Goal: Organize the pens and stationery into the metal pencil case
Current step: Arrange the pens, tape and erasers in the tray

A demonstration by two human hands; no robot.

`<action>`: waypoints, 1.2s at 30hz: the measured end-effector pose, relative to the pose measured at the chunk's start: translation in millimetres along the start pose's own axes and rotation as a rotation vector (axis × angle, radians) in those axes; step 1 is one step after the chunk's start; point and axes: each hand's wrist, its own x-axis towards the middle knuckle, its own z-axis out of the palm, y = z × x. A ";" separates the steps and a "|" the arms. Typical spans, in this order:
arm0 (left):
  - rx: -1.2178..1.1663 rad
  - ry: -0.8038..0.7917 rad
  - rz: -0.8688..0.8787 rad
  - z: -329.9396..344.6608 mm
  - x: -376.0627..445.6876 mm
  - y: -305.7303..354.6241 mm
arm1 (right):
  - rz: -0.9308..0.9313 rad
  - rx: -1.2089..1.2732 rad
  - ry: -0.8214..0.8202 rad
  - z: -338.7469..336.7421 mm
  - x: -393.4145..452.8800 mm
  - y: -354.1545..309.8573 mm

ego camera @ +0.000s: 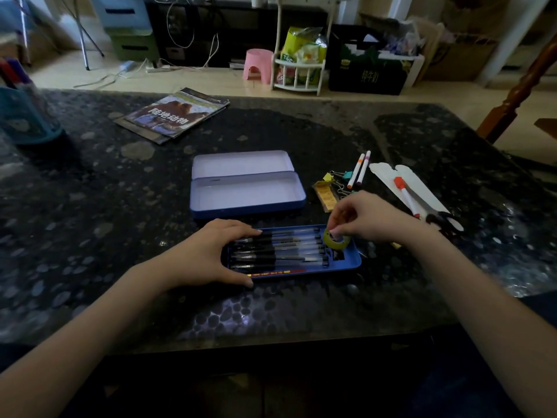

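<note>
A blue tray insert [351, 263] lies near the table's front edge, with several black pens [289, 250] side by side in it and a red-yellow pencil [277, 272] along its near edge. My left hand [211, 254] rests on the tray's left end, fingers spread over the pen tips. My right hand [367, 218] pinches a green roll of tape [335, 241] at the tray's right end. Behind the tray, the blue metal pencil case [247, 196] lies open with its lid [241, 164] folded back and nothing inside.
Right of the case lie two white markers [358, 170], binder clips [337, 176], a yellow ruler-like strip [325, 196], a red-capped pen [407, 196] on white paper and black scissors [443, 220]. A book [174, 114] sits far left-centre, and a teal pen holder [24, 116] at the left edge.
</note>
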 end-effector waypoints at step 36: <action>-0.016 -0.017 -0.023 -1.8 -1.4 3.6 | 0.201 0.091 0.002 9.5 14.5 8.2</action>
